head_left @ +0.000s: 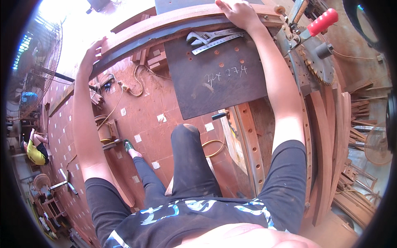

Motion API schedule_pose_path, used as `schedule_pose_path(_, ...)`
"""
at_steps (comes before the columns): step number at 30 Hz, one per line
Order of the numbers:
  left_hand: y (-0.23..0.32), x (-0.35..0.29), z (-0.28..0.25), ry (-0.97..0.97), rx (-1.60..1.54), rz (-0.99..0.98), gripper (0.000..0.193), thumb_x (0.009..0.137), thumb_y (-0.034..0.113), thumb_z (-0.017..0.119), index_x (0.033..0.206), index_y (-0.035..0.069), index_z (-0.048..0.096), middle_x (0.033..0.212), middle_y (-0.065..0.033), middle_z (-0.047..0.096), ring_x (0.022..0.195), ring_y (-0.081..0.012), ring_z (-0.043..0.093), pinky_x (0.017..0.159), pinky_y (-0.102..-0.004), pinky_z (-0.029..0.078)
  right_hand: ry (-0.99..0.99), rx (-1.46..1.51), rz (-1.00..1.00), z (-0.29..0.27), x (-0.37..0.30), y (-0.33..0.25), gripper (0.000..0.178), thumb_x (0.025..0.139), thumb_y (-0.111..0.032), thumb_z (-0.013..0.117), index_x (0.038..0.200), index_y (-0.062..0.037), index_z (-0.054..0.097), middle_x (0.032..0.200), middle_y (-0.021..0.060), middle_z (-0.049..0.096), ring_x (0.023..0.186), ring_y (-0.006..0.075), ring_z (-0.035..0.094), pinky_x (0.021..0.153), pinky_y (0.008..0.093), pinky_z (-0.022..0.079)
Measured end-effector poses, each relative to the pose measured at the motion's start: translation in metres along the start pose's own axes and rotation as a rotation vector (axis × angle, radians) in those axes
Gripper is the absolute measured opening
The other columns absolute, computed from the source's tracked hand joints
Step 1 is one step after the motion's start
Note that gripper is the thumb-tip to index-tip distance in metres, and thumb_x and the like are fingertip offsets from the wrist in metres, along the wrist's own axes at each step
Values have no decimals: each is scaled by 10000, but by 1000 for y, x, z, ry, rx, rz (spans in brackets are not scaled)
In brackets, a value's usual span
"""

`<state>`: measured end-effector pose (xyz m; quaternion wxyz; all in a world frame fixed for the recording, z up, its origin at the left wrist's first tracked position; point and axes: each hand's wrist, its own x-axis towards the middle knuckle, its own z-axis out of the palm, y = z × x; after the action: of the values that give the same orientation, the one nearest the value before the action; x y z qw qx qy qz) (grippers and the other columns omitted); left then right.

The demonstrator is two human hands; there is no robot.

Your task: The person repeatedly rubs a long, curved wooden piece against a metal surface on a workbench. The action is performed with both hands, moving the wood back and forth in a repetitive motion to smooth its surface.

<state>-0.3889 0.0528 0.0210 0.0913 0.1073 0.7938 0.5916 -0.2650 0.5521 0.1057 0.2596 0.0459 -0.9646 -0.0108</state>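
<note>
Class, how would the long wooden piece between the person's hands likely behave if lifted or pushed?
The long wooden piece is probably stiff, since it looks thick. Its squared edges suggest sliding, not rolling. Its length between the left hand and right hand suggests it may swing if lifted at one end.

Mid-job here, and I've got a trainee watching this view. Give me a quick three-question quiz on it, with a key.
1. What are the left grip and the right grip both touching?
2. True or false: the adjustable wrench lies beside the ruler on the dark plate.
3. What colour is the clamp handle near the toothed saw blade? A) green B) yellow C) red

Key: 1. The long wooden beam. 2. True. 3. C.
</note>
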Motion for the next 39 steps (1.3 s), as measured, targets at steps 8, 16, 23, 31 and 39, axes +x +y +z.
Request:
schedule_pose_path(8, 5, -8, -2, -43, 116, -33, 602, 947, 508, 606, 1451, 179, 601, 1402, -98, 610, 1218, -238, 584, 1015, -356, 430, -82, 33, 69, -8, 2, -14, 724, 1033, -681, 292, 1170, -108, 714, 1173, 186, 714, 1159, 350, 651, 1057, 470, 456)
schedule_pose_path(16, 24, -47, 14, -58, 107, -48, 605, 938, 555, 610, 1394, 159, 646, 1356, -66, 640, 1196, -225, 598, 1011, -350, 432, -35, 68, 69, -24, -25, -27, 687, 1038, -661, 324, 1197, -120, 716, 1198, 163, 710, 1215, 337, 618, 1086, 457, 431)
schedule_pose_path(23, -1, -72, 17, 139, 270, -141, 685, 887, 706, 604, 1009, 36, 672, 956, -76, 615, 926, -195, 577, 921, -348, 448, -79, 93, 93, -45, -67, -34, 674, 1033, -659, 350, 1270, -130, 693, 1280, 152, 682, 1269, 330, 582, 1118, 456, 401)
schedule_pose_path(31, 6, -138, 45, 103, 410, -83, 925, 903, 788, 493, 1403, 17, 592, 1369, -210, 614, 1276, -289, 568, 1128, -384, 379, -54, 105, 52, -72, -124, -38, 619, 1041, -598, 399, 1286, -104, 683, 1274, 160, 677, 1260, 353, 576, 1114, 450, 407)
schedule_pose_path(39, 28, -230, 62, -8, 509, -36, 872, 909, 842, 387, 896, 12, 653, 946, -191, 678, 897, -273, 622, 886, -393, 459, -69, 110, -26, -116, -190, -49, 526, 1061, -487, 440, 1265, -60, 670, 1286, 161, 669, 1268, 323, 579, 1136, 455, 372)
